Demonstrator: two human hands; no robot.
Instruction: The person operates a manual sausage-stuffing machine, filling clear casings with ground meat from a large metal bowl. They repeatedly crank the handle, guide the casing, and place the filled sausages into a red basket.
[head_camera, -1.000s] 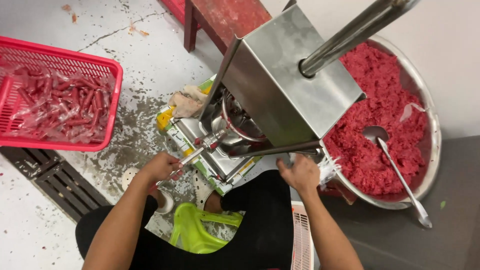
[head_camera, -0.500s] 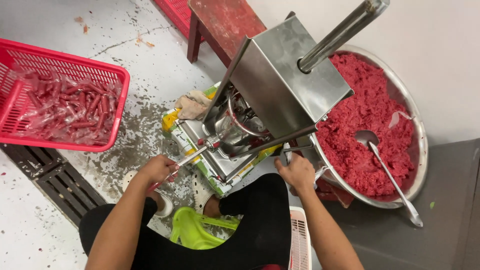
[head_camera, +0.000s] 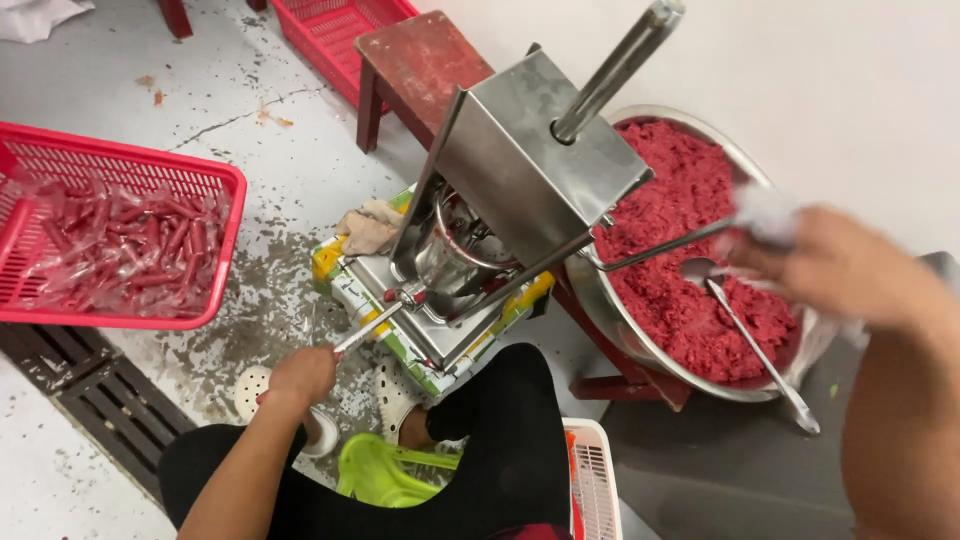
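Left hand closed around the end of a thin metal tube, low in front of the steel sausage filler. Tube sticking out from the filler's base toward the person, slanting down to the fist. Right hand raised over the big metal bowl of red minced meat, blurred; cannot tell how far open, something whitish and blurred at the fingers. Long ladle lying in the bowl just below that hand. Red basket of wrapped sausages on the floor, well to the left.
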